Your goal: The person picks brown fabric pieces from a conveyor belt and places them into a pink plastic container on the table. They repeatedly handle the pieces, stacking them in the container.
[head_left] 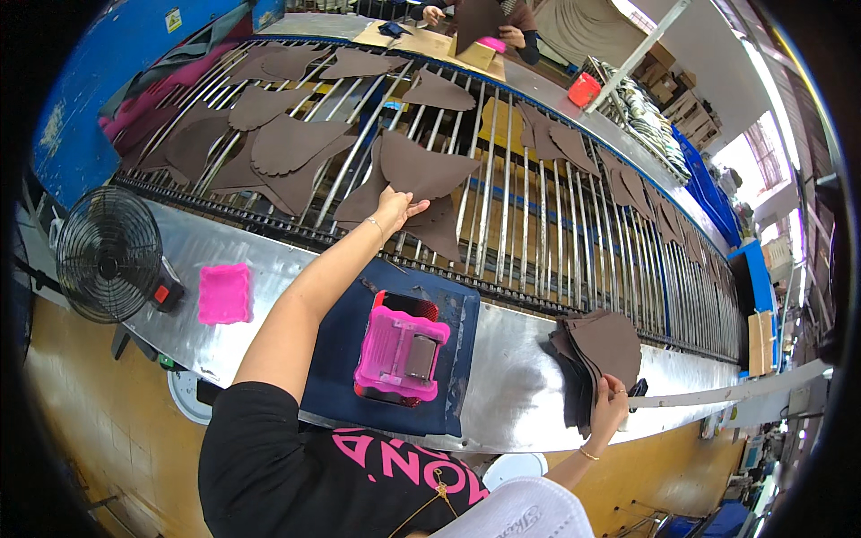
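Note:
My left hand [395,208] reaches out over the roller conveyor [538,224] and pinches the lower edge of a brown curved leather piece [423,169] that lies on the rods. Other brown pieces [296,143] are spread across the conveyor around it. Down at the right, my right hand [608,402] grips a thick stack of the same brown pieces [599,351], standing on the edge of the metal table [511,377].
A pink roller device [401,354] sits on a dark blue mat [336,359] in front of me. A pink sponge [224,293] and a black fan [108,254] are at the left. Another person's hands [511,36] work at the conveyor's far end, near a red container [583,90].

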Tool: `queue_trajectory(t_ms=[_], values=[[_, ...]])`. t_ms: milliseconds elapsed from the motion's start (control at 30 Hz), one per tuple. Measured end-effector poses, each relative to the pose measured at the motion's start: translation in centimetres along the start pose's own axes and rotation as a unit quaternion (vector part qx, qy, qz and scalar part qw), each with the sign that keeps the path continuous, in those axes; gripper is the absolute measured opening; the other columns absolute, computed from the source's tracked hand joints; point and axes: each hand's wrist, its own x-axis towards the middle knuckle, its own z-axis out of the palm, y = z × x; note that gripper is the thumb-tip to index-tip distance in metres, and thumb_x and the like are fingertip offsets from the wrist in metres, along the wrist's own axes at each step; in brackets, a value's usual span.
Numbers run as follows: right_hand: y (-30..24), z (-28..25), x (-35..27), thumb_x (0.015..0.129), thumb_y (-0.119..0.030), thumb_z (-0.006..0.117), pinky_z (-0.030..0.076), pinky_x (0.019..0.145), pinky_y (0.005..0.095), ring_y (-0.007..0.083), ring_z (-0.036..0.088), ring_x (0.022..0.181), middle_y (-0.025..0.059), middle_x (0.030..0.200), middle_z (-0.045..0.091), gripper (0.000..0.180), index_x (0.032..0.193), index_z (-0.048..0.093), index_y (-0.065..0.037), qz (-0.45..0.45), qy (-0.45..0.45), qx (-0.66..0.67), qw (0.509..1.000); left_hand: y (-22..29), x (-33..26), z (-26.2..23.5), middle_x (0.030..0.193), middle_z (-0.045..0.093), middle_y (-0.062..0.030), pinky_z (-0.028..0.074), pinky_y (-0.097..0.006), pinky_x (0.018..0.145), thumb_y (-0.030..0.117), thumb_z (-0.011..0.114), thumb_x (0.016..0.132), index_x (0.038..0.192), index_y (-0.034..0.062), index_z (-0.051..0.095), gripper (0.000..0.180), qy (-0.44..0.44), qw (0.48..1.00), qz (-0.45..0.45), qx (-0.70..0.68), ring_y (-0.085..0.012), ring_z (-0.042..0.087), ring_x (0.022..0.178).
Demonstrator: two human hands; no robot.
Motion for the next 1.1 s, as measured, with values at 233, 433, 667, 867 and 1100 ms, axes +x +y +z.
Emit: queue_trajectory(t_ms=[233, 433, 667, 867, 1100], values=[[10.1, 1.4, 2.3, 0.086, -0.03, 0.062, 0.045, 0.087, 0.0407, 0.0339, 0.058, 0.097, 0.0188, 0.103, 0.063, 0.036, 0.106, 0.063, -0.001, 0.042, 0.053, -0.1, 0.993, 0.6, -0.8, -2.3, 0.122, 0.045, -0.0337, 0.051, -0.041, 0.095, 0.016, 0.054, 0.093, 0.121, -0.0183, 0.033, 0.048, -0.032, 0.987, -0.132, -0.084, -0.0427, 0.051, 0.112], [13.9, 3.4, 3.6, 0.073, -0.049, 0.07, 0.045, 0.089, 0.0447, 0.038, 0.054, 0.105, 0.0229, 0.113, 0.057, 0.061, 0.113, 0.062, -0.003, 0.206, 0.052, -0.24, 0.947, 7.2, -9.7, -1.7, 0.119, 0.048, -0.0308, 0.056, -0.029, 0.081, 0.029, 0.061, 0.09, 0.128, -0.0097, 0.028, 0.063, -0.069, 0.987, -0.139, 0.049, -0.0343, 0.056, 0.11], [11.5, 2.2, 5.0, 0.066, -0.049, 0.078, 0.038, 0.096, 0.0518, 0.035, 0.045, 0.12, 0.0162, 0.125, 0.051, 0.066, 0.114, 0.057, -0.008, 0.354, 0.021, -0.161, 0.921, 13.0, -14.4, -5.9, 0.099, 0.061, -0.022, 0.06, -0.022, 0.067, 0.02, 0.053, 0.094, 0.107, -0.0021, 0.05, 0.025, -0.159, 0.98, -0.119, -0.028, -0.0224, 0.067, 0.081], [11.4, 1.6, 5.9, 0.061, -0.049, 0.081, 0.044, 0.09, 0.0506, 0.0341, 0.057, 0.108, 0.0166, 0.113, 0.061, 0.07, 0.111, 0.058, -0.006, 0.318, 0.019, -0.22, 0.922, 13.2, -18.1, -5.8, 0.1, 0.061, -0.0207, 0.06, -0.022, 0.069, 0.014, 0.048, 0.096, 0.118, -0.0031, 0.05, 0.028, -0.138, 0.986, -0.081, -0.047, -0.0219, 0.067, 0.08], [6.0, -1.1, 4.5, 0.091, -0.019, 0.051, 0.052, 0.049, 0.0315, 0.0269, 0.066, 0.067, 0.0164, 0.088, 0.066, 0.03, 0.116, 0.056, -0.004, 0.17, 0.048, -0.076, 0.981, 12.8, -20.5, -3.6, 0.098, 0.062, -0.0147, 0.057, -0.025, 0.063, 0.018, 0.051, 0.094, 0.126, 0.0049, 0.047, 0.035, -0.208, 0.976, -0.044, 0.053, -0.0206, 0.067, 0.077]])
